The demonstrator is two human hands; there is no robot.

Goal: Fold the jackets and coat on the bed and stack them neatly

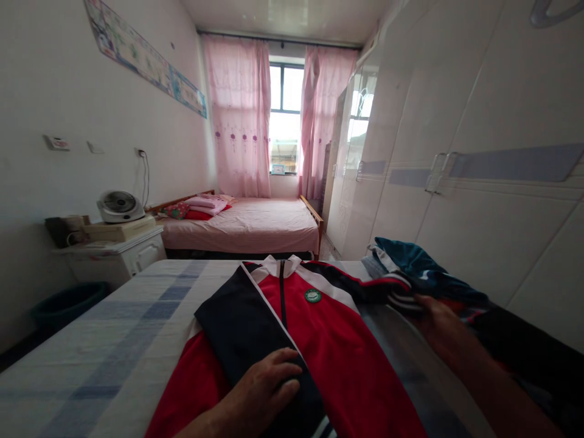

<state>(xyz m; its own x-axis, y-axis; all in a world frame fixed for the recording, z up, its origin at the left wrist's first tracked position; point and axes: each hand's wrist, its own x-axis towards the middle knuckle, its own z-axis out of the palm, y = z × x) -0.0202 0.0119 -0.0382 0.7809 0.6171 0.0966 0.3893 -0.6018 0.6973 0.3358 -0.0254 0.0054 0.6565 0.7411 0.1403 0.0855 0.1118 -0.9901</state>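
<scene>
A red, navy and white zip jacket lies front side up on the bed, its collar away from me and a round green badge on the chest. The navy sleeve on the left is folded diagonally across the front. My left hand rests on that sleeve, fingers loosely bent and apart. Out to the right, my right hand grips the other sleeve near its striped cuff. Shadow and blur hide part of the right fingers.
The near bed has a striped sheet. Piled clothes lie at its right edge, beside a white wardrobe. To the left stand a cabinet with a small fan and a bin. A pink-covered bed is beyond.
</scene>
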